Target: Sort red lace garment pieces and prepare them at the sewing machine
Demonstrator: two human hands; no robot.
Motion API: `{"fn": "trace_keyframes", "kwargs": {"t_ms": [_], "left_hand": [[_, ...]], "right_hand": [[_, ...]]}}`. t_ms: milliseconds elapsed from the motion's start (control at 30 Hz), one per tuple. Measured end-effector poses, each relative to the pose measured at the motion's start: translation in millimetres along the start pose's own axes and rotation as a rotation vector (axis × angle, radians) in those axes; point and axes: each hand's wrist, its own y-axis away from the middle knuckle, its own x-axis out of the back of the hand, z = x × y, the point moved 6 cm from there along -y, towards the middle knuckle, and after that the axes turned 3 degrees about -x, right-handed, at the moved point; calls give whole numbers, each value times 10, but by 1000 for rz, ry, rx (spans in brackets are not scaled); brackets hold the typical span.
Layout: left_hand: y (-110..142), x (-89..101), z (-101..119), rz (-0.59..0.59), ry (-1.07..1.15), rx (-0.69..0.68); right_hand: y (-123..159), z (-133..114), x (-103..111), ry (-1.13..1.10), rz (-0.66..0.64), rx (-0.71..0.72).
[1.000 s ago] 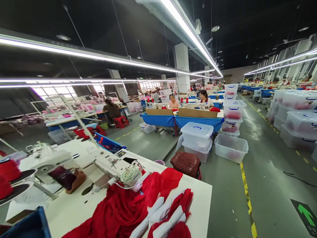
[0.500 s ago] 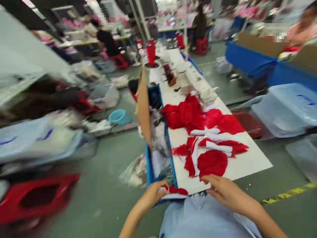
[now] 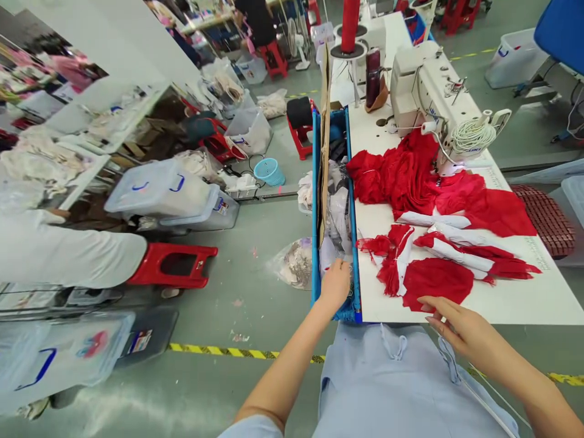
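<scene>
Fingers of the left hand [image 3: 336,284] are bent inward over the near end of a narrow blue trough [image 3: 354,255]; their tips point away from the camera, so I cannot tell whether they have hold of anything. On the other side, the right hand [image 3: 458,327] has its fingers loosely spread and gently curved, with nothing visible between them. They are at the near edge of a rounded red cloth piece [image 3: 438,280], but whether they touch it or sit just above it is unclear.

That piece lies flat on the white tabletop [image 3: 524,304], near its front edge. Just left of it is a crumpled red-and-white piece [image 3: 389,277], close to the trough. Behind and to the right lie red-and-white strips [image 3: 465,260], slanting across the surface. Farther back, a large red heap [image 3: 406,176] spreads under the head of a sewing machine [image 3: 424,79], which carries a coil of pale cord [image 3: 472,137].

Inside the trough are pale scraps [image 3: 338,213], and a cardboard sheet [image 3: 325,152] stands along its left side. On the floor beside it sits a clear plastic bag [image 3: 294,261] with light-coloured contents. Farther left are a light blue basket [image 3: 269,172], a lidded clear box [image 3: 155,191] and a red stool [image 3: 177,264], next to another person's pale clothing [image 3: 68,252]. Yellow-and-black tape [image 3: 237,351] crosses the floor nearer the camera.
</scene>
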Motion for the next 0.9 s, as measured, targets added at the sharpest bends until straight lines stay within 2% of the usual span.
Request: {"fn": "trace_keyframes", "kwargs": {"t_ms": [133, 200, 300, 367, 433, 533, 633, 767, 900], "left_hand": [[-230, 294, 409, 355, 296, -119], [-406, 386, 591, 448, 311, -145], [-663, 367, 720, 370, 378, -137], [-720, 321, 672, 329, 426, -108], [-665, 276, 519, 370, 516, -36], [-505, 95, 261, 389, 729, 135], [-444, -142, 208, 298, 834, 221], [-520, -296, 334, 233, 987, 210], [-497, -325, 498, 153, 1210, 102]], "right_hand": [[26, 47, -3, -66, 4, -64], [20, 51, -14, -143, -5, -86], [-38, 115, -61, -341, -30, -131], [-118, 209, -92, -467, -2, -169], [-240, 315, -109, -528, 67, -208], [-504, 423, -141, -467, 164, -296], [-824, 422, -223, -286, 186, -396], [-1128, 333, -397, -174, 212, -448], [-1176, 176, -542, -169, 240, -364]]}}
